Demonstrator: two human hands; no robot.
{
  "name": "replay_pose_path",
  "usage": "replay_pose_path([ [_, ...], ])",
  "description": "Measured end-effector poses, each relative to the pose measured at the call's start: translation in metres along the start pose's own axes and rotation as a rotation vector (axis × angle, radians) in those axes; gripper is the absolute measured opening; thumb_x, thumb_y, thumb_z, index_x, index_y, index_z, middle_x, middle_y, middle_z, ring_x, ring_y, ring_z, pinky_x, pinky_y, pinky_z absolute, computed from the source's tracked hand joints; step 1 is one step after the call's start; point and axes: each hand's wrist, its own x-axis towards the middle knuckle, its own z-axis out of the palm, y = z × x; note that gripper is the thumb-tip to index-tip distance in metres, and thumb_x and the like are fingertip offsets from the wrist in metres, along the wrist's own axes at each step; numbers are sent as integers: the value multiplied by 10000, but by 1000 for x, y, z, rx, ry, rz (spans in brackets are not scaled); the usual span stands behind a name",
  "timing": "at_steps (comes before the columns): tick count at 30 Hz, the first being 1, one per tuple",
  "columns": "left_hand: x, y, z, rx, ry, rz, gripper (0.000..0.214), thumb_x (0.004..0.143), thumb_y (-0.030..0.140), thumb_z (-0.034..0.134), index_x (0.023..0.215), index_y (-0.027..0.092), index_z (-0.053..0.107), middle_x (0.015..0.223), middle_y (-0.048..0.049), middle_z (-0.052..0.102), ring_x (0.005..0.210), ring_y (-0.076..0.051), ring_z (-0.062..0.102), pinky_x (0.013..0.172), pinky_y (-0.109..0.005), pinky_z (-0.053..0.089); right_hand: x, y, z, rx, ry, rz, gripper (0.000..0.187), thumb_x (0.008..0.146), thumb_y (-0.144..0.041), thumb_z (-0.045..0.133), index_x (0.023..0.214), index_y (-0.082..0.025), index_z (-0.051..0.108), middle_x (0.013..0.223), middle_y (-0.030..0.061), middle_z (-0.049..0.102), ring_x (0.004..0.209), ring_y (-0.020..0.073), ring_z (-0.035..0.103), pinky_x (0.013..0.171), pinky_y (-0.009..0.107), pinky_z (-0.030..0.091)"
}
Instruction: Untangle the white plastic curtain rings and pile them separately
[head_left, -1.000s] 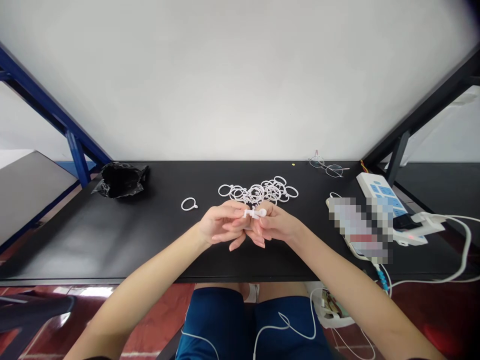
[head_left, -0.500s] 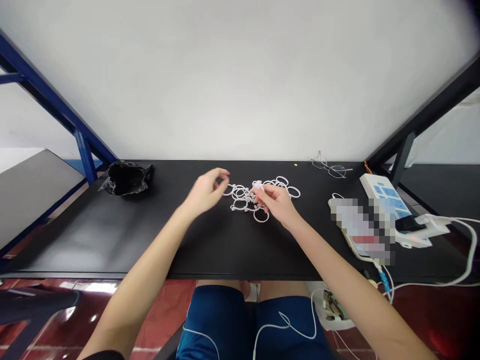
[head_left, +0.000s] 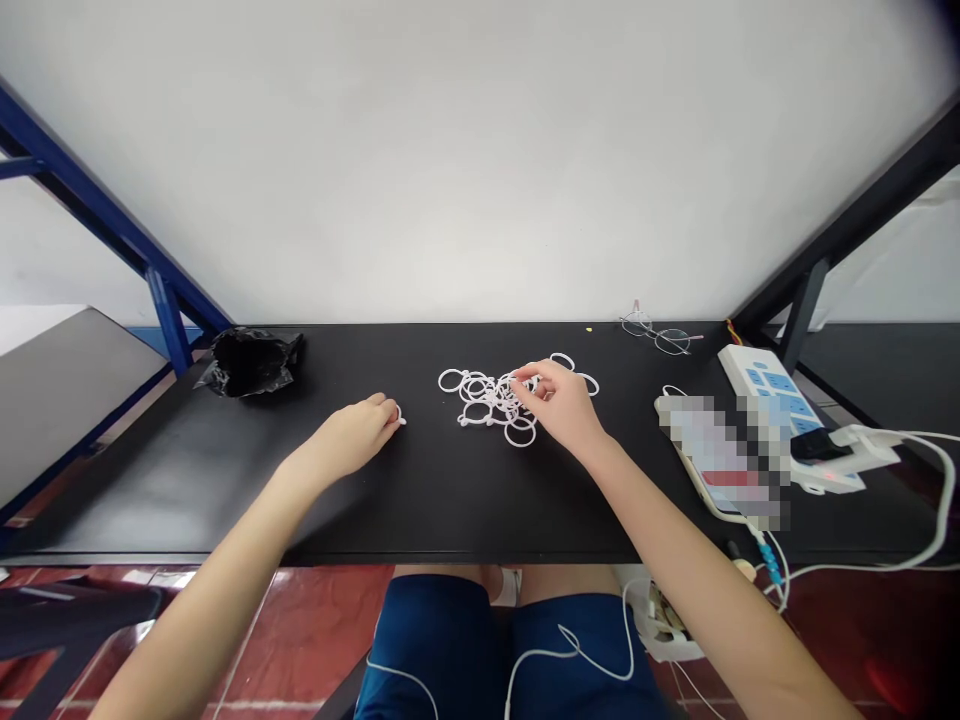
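Note:
A loose heap of thin white rings (head_left: 478, 412), several with small knobs on them, lies on the black tabletop (head_left: 435, 500). To the left of the heap my left hand (head_left: 352, 436) is closed low over the table. A bit of one white ring (head_left: 401, 416) sticks out past its fingertips; the rest is covered. My right hand (head_left: 559, 402) rests over the right part of the heap, thumb and forefinger brought together among the rings. Its palm and fingers cover some of them, and what lies between the fingertips is too small to make out.
At the far left stands an open black plastic bag (head_left: 251, 362). Eyeglasses (head_left: 655, 333) lie near the wall. On the right are a phone (head_left: 712, 455) with a cable and a white power strip (head_left: 772, 390) with plugs. White cords (head_left: 574, 650) hang across my lap.
My left hand has moved left and toward me, away from the heap, with a white ring in its fingers. My right hand stays at the heap, its fingers slightly shifted.

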Motion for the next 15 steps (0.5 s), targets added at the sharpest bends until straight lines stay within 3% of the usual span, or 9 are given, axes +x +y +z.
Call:
replay_pose_path([
  [4, 24, 28, -16, -522, -64, 179, 292, 942, 442, 393, 892, 181, 512, 761, -20, 595, 622, -133, 594, 580, -243, 489, -3, -4, 6, 184, 5, 6, 196, 820, -357, 637, 913, -188, 671, 927, 59, 668, 540, 94, 526, 507, 261, 446],
  [6, 41, 43, -20, -844, -168, 251, 293, 919, 465, 451, 903, 177, 501, 780, -13, 587, 594, -118, 588, 492, -212, 479, -3, -7, 9, 375, -109, 67, 304, 781, -386, 689, 1013, -194, 650, 996, 71, 660, 584, 108, 569, 454, 239, 448],
  [8, 56, 55, -16, -1002, -343, 334, 290, 911, 455, 489, 896, 168, 531, 653, 28, 516, 512, -92, 529, 474, -209, 483, -3, -10, 10, 549, -264, 145, 385, 733, -402, 741, 1029, -183, 631, 944, 64, 664, 582, 112, 588, 406, 215, 446],
  [12, 64, 65, 4, -1305, -402, 371, 273, 896, 408, 554, 816, 147, 558, 567, 70, 360, 464, -53, 374, 471, -203, 495, -3, -13, 7, 723, -535, 264, 297, 728, -398, 760, 805, -152, 612, 611, -19, 611, 450, 85, 541, 380, 189, 436],
  [15, 53, 67, 13, -1544, -462, 383, 260, 864, 386, 619, 797, 144, 557, 586, 65, 360, 497, -52, 362, 492, -203, 508, -6, -16, 6, 840, -587, 202, 274, 752, -368, 754, 681, -144, 613, 487, -45, 555, 376, 56, 479, 369, 170, 399],
])
